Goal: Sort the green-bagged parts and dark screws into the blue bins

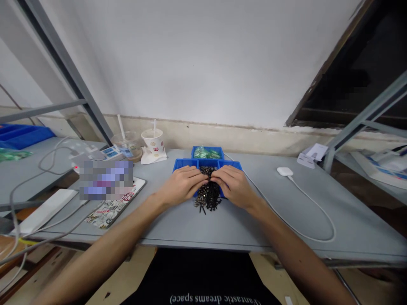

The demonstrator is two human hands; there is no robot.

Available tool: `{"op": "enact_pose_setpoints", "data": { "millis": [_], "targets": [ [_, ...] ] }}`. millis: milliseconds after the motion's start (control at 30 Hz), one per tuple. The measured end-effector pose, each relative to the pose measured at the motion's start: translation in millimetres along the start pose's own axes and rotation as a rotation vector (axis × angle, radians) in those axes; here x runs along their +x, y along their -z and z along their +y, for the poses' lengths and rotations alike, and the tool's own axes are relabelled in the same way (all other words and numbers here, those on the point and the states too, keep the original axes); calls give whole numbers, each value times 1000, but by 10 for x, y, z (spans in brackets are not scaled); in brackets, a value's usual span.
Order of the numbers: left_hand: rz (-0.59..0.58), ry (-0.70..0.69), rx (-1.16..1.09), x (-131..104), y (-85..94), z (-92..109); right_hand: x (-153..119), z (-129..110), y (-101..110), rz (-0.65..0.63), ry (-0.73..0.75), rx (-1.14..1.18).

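My left hand (182,184) and my right hand (234,184) come close together over a heap of small black screws (212,201) on the table. The fingertips of both are pinched near each other, and what lies between them is too small to make out. Brownish-metallic small parts (200,200) mix into the heap's left side. Behind the hands stand blue bins (185,162), partly covered by my fingers. More small dark parts fill the middle bin. A further blue bin (206,148) at the back contains green-tinted clear packets (203,153).
On the left are a paper cup (153,142) with a straw, a plastic cup (130,146), a patterned flat case (111,209), a white box (47,210) and cables. A white charger (284,171) with its cord and a folded card (311,156) lie right.
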State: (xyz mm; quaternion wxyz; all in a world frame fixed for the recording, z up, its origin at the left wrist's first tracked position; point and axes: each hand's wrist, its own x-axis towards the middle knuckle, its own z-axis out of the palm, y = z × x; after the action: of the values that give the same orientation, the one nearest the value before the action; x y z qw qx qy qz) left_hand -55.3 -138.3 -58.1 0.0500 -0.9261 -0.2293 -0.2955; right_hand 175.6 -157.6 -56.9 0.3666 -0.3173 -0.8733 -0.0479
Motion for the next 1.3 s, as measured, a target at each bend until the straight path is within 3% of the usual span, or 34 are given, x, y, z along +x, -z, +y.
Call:
{"op": "enact_pose_setpoints", "data": {
  "millis": [467,1300],
  "targets": [
    [21,10,-51,1,-23,-38,-13,27,-54,30,74,-40],
    [-28,32,-73,-7,-20,-43,-21,14,-81,-45,37,-9]
  ]
}}
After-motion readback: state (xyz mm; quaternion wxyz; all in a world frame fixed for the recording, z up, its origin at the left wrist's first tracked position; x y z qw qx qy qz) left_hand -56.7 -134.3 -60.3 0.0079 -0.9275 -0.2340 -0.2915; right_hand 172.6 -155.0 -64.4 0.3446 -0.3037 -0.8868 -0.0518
